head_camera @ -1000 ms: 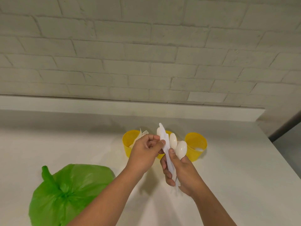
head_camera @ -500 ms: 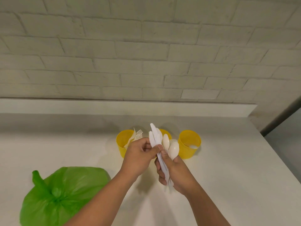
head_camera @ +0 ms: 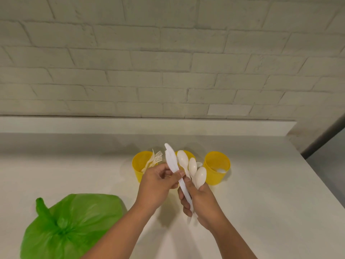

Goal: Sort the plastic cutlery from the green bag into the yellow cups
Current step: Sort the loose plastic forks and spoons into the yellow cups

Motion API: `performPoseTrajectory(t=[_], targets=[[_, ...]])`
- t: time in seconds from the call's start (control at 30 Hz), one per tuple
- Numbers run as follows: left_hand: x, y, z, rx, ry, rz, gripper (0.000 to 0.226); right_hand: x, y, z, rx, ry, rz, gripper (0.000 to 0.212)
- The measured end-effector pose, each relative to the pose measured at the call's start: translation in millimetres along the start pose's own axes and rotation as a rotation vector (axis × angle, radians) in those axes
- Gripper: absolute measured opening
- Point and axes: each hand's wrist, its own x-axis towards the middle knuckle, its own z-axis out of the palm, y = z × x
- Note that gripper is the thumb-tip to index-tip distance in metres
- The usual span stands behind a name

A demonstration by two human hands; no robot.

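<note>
Green bag (head_camera: 71, 227) on bench (head_camera: 261, 202), near-left of your fingers (head_camera: 179, 173). Your right hand (head_camera: 202, 204) grips spoons (head_camera: 200, 177) and knives (head_camera: 170, 160) fanned, so kinds separate. Your left hand (head_camera: 158, 184) pinches knives, likely to pull them. Yellow cups (head_camera: 217, 176) just beyond fingers; forks (head_camera: 158, 155) in leftmost.

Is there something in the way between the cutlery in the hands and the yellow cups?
Nothing visible does. The right hand grips spoons and knives, and the left hand pinches one of the knives, just before the three yellow cups. The green bag lies apart, at near left.
</note>
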Motion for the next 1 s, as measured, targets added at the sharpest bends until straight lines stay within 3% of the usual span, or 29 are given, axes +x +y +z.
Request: performPoseTrajectory(t=[0.1, 0.2, 0.27, 0.47, 0.67, 0.83, 0.93, 1.0], targets=[[-0.3, 4.7, -1.4, 0.074, -0.001, 0.102, 0.021, -2.5, 3.8, 0.1, 0.024, 0.034, 0.03, 0.032], [-1.2, 8.0, -2.9, 0.212, 0.001, 0.236, 0.09, -1.3, 7.2, 1.4, 0.057, 0.056, 0.071, 0.033], [0.5, 10.3, -5.6, 0.296, -0.009, 0.314, 0.11, -0.4, 7.0, 2.8, 0.067, 0.048, 0.071, 0.035], [4.7, 16.1, -6.6, 0.333, -0.018, 0.287, 0.109, -0.2, 8.2, -0.4, 0.06, 0.083, 0.06, 0.031], [2.1, 17.6, 1.6, 0.267, 0.037, 0.295, 0.08, 3.1, -4.5, 3.5, 0.012, 0.135, 0.044, 0.035], [-3.9, 14.4, 16.8, 0.136, 0.046, 0.231, 0.101, 5.0, -12.7, 0.5, -0.02, 0.149, 0.015, 0.038], [-2.0, 14.9, 21.1, 0.113, 0.044, 0.217, 0.043, 7.5, -13.2, -5.2, -0.072, 0.171, -0.028, 0.048], [2.9, 20.8, 19.4, 0.065, 0.068, 0.204, 0.021, 11.9, -16.4, -11.8, -0.072, 0.21, -0.077, 0.056]])
